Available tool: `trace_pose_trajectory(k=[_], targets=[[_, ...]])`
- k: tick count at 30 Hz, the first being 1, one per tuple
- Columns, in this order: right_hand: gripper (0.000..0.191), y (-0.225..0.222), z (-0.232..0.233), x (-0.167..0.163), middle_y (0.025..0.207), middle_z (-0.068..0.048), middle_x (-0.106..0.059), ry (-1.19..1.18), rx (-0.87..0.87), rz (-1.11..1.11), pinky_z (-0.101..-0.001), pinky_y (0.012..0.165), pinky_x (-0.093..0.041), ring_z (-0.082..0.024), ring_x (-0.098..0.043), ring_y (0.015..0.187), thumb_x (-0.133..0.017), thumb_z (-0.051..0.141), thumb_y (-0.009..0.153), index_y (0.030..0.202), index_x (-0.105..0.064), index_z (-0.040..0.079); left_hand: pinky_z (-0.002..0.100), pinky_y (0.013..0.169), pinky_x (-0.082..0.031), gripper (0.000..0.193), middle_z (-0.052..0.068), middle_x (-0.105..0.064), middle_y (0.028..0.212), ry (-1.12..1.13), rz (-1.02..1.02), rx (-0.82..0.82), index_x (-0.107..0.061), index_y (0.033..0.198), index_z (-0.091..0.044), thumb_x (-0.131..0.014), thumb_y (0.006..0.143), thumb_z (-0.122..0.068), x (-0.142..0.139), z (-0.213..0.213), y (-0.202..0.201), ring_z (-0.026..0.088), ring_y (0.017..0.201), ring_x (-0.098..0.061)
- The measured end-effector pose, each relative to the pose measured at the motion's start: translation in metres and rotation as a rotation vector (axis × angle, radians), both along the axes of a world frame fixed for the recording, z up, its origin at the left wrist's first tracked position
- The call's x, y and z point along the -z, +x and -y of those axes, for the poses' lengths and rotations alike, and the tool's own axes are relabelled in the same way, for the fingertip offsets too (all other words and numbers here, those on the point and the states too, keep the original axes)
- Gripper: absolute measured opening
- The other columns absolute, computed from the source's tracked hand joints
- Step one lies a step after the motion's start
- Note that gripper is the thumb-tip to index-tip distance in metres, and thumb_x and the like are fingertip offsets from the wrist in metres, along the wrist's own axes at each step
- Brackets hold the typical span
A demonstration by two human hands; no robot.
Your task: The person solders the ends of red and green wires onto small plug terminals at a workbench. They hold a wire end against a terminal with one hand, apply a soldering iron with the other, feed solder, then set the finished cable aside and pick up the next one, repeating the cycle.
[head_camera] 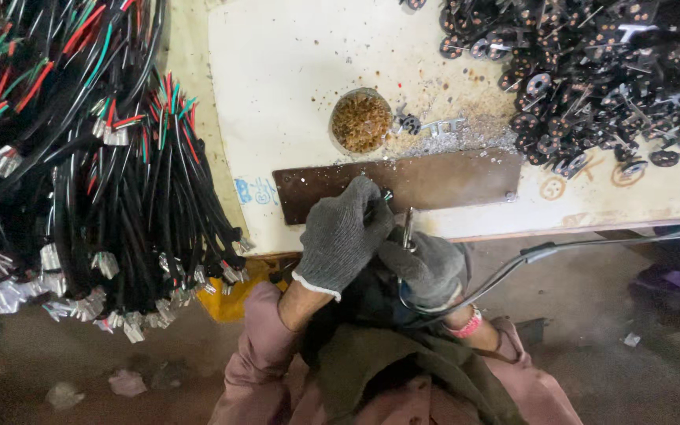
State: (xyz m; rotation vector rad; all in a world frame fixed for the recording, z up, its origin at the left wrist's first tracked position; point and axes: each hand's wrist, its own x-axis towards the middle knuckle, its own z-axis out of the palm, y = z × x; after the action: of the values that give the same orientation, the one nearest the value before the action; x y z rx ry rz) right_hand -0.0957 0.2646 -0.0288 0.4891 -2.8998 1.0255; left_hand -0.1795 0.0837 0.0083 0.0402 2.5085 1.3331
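Note:
Both my hands wear grey knit gloves at the front edge of a pale worktable (293, 71). My left hand (344, 234) is closed over a small dark part with a shiny end, pressed against a brown metal plate (450, 177) fixed to the table. My right hand (428, 266) grips a slim metal-tipped tool that points up beside the left hand; a grey cable (545, 250) runs off from it to the right. What the left hand holds is mostly hidden by its fingers.
A big bundle of black, red and green wires with metal terminals (80, 189) hangs at the left. A heap of black round parts (592, 71) fills the table's back right. A small round dish of brown bits (360, 120) stands behind the plate, with metal filings scattered beside it.

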Motion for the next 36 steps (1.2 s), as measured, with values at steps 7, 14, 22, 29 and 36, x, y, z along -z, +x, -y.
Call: trace_pose_trajectory(k=[7, 14, 22, 29, 36], targets=[[0.024, 0.0, -0.007, 0.0, 0.106, -0.009, -0.076, -0.263, 0.018, 0.079, -0.0359, 0.075, -0.059, -0.026, -0.076, 0.09, -0.076, 0.009, 0.084, 0.108, -0.073, 0.01, 0.049, 0.062, -0.05, 0.016, 0.015, -0.065, 0.076, -0.065, -0.089, 0.0, -0.057, 0.093, -0.009, -0.073, 0.091, -0.013, -0.008, -0.006, 0.006, 0.039, 0.072, -0.068], [0.021, -0.036, -0.002, -0.047, 0.084, -0.006, -0.078, -0.224, 0.341, 0.458, -0.0319, 0.069, -0.057, -0.02, -0.075, 0.074, -0.088, 0.011, 0.072, 0.092, -0.08, 0.011, 0.049, 0.062, -0.051, 0.018, 0.014, -0.067, 0.076, -0.022, -0.096, -0.015, -0.056, 0.092, -0.009, -0.073, 0.088, -0.013, -0.002, -0.007, 0.01, 0.038, 0.072, -0.069], [0.013, -0.048, 0.002, -0.05, 0.097, -0.004, -0.079, -0.336, 0.254, 0.369, -0.0318, 0.081, -0.06, -0.021, -0.078, 0.088, -0.078, 0.008, 0.087, 0.1, -0.078, 0.011, 0.046, 0.065, -0.054, 0.026, 0.015, -0.07, 0.087, 0.076, 0.0, -0.084, -0.06, 0.108, -0.006, -0.076, 0.093, -0.021, -0.015, 0.01, 0.015, 0.038, 0.08, -0.071], [0.019, -0.046, 0.007, -0.046, 0.097, -0.01, -0.077, -0.232, 0.099, 0.202, -0.0321, 0.077, -0.057, -0.027, -0.075, 0.086, -0.08, 0.009, 0.083, 0.102, -0.076, 0.009, 0.042, 0.083, -0.054, 0.022, 0.015, -0.067, 0.111, 0.233, -0.089, 0.119, -0.067, 0.118, -0.007, -0.065, 0.096, -0.007, -0.011, 0.037, 0.033, 0.038, 0.102, -0.067], [0.014, -0.042, 0.013, -0.063, 0.1, -0.009, -0.079, -0.458, 0.261, 0.506, -0.0328, 0.074, -0.054, -0.021, -0.068, 0.081, -0.075, 0.006, 0.086, 0.1, -0.076, 0.004, 0.041, 0.079, -0.053, 0.012, 0.015, -0.065, 0.1, 0.368, -0.093, 0.031, -0.064, 0.106, -0.003, -0.069, 0.096, -0.008, -0.01, 0.037, 0.032, 0.036, 0.092, -0.066]])
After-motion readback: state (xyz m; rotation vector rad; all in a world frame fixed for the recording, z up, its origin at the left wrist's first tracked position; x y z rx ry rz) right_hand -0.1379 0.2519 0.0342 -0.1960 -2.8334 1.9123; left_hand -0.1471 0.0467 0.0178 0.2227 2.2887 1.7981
